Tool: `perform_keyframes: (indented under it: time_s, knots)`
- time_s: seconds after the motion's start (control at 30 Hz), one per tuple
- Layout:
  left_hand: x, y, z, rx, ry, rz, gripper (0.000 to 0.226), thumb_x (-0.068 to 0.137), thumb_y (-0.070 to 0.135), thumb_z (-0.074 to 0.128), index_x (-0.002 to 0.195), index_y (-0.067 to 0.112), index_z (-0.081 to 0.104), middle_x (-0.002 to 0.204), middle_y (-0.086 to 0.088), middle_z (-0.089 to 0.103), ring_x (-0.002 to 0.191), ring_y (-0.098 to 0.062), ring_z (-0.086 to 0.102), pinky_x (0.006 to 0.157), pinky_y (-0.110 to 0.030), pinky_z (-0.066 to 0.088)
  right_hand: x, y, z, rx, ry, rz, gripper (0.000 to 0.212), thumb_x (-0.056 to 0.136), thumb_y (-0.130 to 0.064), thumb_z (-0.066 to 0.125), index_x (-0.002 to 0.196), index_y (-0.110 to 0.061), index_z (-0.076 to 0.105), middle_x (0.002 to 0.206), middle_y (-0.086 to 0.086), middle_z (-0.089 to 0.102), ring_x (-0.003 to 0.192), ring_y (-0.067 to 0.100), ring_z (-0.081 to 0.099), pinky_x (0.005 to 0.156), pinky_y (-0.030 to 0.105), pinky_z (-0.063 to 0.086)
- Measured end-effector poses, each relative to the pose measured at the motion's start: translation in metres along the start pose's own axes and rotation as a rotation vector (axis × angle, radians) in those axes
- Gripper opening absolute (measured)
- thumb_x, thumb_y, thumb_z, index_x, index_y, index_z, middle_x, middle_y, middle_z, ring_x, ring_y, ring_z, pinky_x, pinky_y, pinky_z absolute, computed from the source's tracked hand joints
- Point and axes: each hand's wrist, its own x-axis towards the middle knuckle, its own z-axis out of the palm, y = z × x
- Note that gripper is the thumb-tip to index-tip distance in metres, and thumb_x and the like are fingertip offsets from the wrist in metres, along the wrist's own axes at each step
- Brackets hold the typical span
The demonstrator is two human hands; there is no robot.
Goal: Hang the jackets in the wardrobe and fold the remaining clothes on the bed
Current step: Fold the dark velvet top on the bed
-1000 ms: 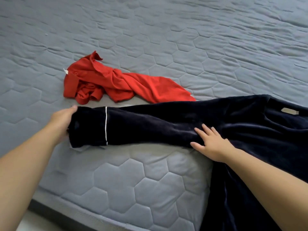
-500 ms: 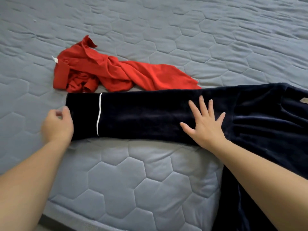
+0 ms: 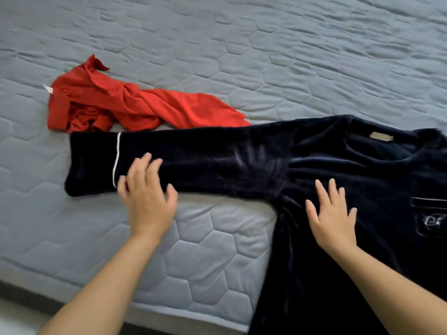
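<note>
Pressing flat on a dark navy velvet pyjama-style top (image 3: 314,165), a person's right hand (image 3: 333,218) lies with straight, spread fingers on the fabric just below the armhole, gripping nothing. The left hand (image 3: 147,197), blurred in the head camera's view, rests on the lower edge of the top's long sleeve (image 3: 205,160), its fingers loose and slightly apart, holding nothing. They lie just beside the thin white piping line (image 3: 116,160) that marks the cuff. The sleeve stretches straight out to the left across the grey quilted mattress (image 3: 217,56) with its hexagon stitching, while the body of the top spreads to the right and hangs over the near edge of the bed. A small tan label (image 3: 383,137) shows inside the neckline, and pale embroidery (image 3: 433,221) sits on a chest pocket at the right margin. Beyond the sleeve lies a crumpled red shirt (image 3: 135,105), bunched at its left end, its trailing tail touching the sleeve's upper edge. Both bare forearms reach in from the bottom of the frame
</note>
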Motion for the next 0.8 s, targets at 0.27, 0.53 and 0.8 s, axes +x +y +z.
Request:
perform_keyframes:
  time_s: [0.27,0.53,0.8]
  knots:
    - [-0.146,0.141,0.057,-0.306,-0.945,-0.264,0.04,0.084,0.05,0.057,0.111,0.022,0.049,0.1,0.003,0.061,0.1,-0.024,0.06,0.082,-0.032,0.047,-0.054,0.097,-0.011,-0.199,-0.289,-0.064,0.063,0.099,-0.05,0.028,0.15,-0.036,-0.006,0.158,-0.005,-0.019,0.146,0.024,-0.013,0.114,0.055,0.017]
    - [-0.254,0.116,0.033,-0.266,-0.643,-0.614,0.032,0.09,0.053,0.05,0.081,0.022,0.055,0.082,-0.004,0.066,0.084,-0.03,0.061,0.076,-0.039,0.049,-0.097,0.122,0.003,-0.114,-0.328,-0.299,0.06,0.1,-0.043,0.031,0.151,-0.035,0.0,0.159,-0.006,-0.015,0.146,0.022,-0.015,0.114,0.056,0.013]
    - [-0.32,0.095,-0.006,-0.228,-0.781,-0.631,0.017,0.084,0.015,0.052,0.098,0.025,0.05,0.083,-0.002,0.065,0.069,-0.014,0.059,0.062,-0.029,0.047,-0.149,0.169,0.01,-0.228,-0.413,-0.349,0.061,0.1,-0.038,0.034,0.151,-0.033,0.002,0.158,-0.005,-0.019,0.145,0.024,-0.017,0.112,0.059,0.015]
